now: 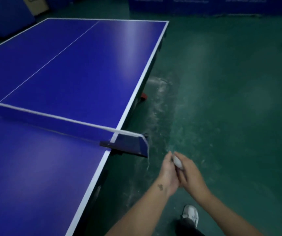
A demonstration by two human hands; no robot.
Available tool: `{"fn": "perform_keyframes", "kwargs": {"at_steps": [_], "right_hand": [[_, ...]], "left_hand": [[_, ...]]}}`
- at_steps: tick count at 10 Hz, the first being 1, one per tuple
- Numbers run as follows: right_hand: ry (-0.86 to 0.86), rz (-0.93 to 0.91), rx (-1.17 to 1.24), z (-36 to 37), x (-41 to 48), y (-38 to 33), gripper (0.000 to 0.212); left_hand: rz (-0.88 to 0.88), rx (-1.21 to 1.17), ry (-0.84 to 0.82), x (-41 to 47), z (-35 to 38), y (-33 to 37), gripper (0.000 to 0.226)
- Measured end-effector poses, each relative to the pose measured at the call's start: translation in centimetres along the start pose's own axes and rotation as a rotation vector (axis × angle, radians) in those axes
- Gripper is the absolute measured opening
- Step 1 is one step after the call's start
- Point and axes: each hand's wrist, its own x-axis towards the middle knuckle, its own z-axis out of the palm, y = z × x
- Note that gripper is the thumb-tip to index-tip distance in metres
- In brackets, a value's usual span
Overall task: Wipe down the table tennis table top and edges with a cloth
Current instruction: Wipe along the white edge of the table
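Note:
The blue table tennis table (pixel 78 68) with white edge lines fills the left of the view, its right side edge (pixel 133 97) running diagonally toward me. A net (pixel 51 121) crosses it, and the net post (pixel 142 143) overhangs the right edge. Off the table, just right of the post and over the floor, my left hand (pixel 168 174) and my right hand (pixel 190 174) are pressed together around a small bunched white cloth (pixel 177 162). Only a bit of the cloth shows between the fingers.
Worn green floor (pixel 230 99) lies to the right of the table. A red caster (pixel 144 96) shows under the table's edge. My white shoe (pixel 191 214) is at the bottom. Blue barrier boards (pixel 205 4) line the far wall.

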Motion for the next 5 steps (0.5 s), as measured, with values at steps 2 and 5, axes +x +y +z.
{"fn": "perform_keyframes", "kwargs": {"at_steps": [2,5], "right_hand": [[0.112,0.115,0.137,-8.2,5.4,6.5,0.043],[0.087,0.065,0.176,-10.9,12.3,10.1,0.04]], "left_hand": [[-0.046,-0.032,-0.053,5.6,8.4,0.1,0.047],[0.117,0.765,0.273,9.6,13.0,2.4,0.042]]}}
